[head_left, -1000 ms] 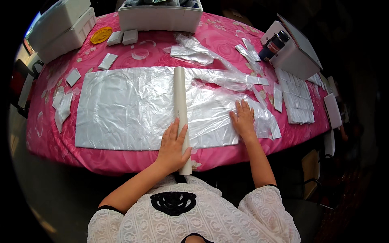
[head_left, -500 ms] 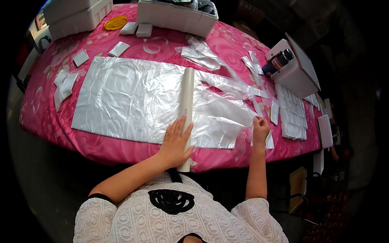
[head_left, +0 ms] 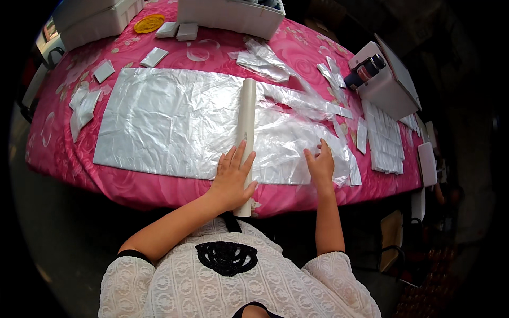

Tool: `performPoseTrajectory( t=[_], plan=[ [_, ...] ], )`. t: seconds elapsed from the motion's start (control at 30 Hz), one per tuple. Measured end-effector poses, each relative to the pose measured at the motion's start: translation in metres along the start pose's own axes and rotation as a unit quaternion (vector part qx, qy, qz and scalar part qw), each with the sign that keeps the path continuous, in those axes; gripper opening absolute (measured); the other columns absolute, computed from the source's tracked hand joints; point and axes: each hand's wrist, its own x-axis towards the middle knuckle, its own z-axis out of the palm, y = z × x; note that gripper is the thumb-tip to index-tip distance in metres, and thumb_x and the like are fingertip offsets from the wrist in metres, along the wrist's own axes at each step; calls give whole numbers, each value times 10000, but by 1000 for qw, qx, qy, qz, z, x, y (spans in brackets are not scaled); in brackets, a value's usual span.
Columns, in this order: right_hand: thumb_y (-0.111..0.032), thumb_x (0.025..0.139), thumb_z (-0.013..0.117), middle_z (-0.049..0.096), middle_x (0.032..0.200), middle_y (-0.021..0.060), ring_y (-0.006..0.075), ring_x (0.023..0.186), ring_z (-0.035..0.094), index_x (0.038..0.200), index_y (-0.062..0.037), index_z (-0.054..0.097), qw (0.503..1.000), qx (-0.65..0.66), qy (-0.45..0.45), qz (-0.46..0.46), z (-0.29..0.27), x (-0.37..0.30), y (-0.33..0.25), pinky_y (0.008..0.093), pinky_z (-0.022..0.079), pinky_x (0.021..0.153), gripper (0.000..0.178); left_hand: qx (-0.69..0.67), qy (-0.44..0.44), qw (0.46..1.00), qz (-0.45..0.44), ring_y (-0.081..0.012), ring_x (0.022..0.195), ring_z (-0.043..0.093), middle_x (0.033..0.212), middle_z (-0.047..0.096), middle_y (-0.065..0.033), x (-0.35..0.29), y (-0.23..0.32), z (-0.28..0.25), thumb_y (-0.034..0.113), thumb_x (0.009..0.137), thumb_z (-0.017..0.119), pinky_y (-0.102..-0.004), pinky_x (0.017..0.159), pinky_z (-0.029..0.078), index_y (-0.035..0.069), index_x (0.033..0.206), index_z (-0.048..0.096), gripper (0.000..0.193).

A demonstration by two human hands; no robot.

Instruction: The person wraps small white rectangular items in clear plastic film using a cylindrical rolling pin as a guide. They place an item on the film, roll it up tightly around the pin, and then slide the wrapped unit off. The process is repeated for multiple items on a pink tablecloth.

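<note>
A large sheet of clear, silvery plastic film (head_left: 164, 124) lies flat over the table, in what look like several layers. Across it rests a pale, straight tube (head_left: 247, 111), its near end sticking out past the table edge. My left hand (head_left: 231, 177) lies on the tube's near part with fingers stretched and spread, pressing it down. To the right, my right hand (head_left: 321, 163) hovers at or just over the crumpled film end; its fingers are apart and nothing shows in them. Whether its fingertips touch the film I cannot tell.
Folded plastic packets (head_left: 155, 57) lie on the pink flowered tablecloth (head_left: 154, 193), with a stack of folded bags (head_left: 383, 140) at right. White foam boxes (head_left: 228, 18) stand at the back. A dark flask (head_left: 366, 71) leans by a white box (head_left: 389, 87). There is a yellow lid (head_left: 149, 24).
My right hand has let go of the film's right end and moved left, its pinch now opened. The film there has settled in a puffed heap. My left hand stays on the tube.
</note>
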Motion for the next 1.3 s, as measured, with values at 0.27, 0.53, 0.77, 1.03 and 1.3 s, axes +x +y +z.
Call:
performPoseTrajectory(
  t=[0.27,0.53,0.77,1.03,1.3],
  plan=[
    [-107,685,687,579,962,124,301,887,552,752,-49,586,982,27,108,-152,-8,2,-16,379,437,781,134,0,-6,1000,-3,-384,1309,135,1447,79,-207,0,1,1,299,787,556,-474,1066,105,52,1361,269,688],
    [1,687,667,576,924,52,142,837,552,648,-50,407,946,321,-20,-47,-10,1,-30,247,413,752,268,-12,-10,1000,-3,-382,1310,129,1446,77,-204,1,2,0,295,789,558,-481,1063,109,52,1350,292,667],
    [-85,789,635,558,1082,77,137,964,539,1105,-2,537,785,490,-379,-3,-32,-42,-107,276,438,823,342,-319,110,941,0,-281,1147,424,1274,403,-198,6,1,-11,245,838,557,-395,953,347,14,1260,403,505],
    [-201,735,687,377,1321,199,308,1195,400,1291,-3,386,905,267,-259,-208,-25,-62,-131,381,335,975,663,-598,55,767,-225,-103,791,593,930,611,-84,8,-25,-40,71,833,580,-239,671,502,-45,1096,492,300],
    [-240,701,717,538,1133,151,264,1014,501,1275,5,395,954,166,-179,-176,15,-64,-108,361,387,877,702,-599,38,775,-198,-90,751,586,889,600,-61,3,-25,-31,39,819,590,-228,646,499,-38,1060,506,266]
  ],
)
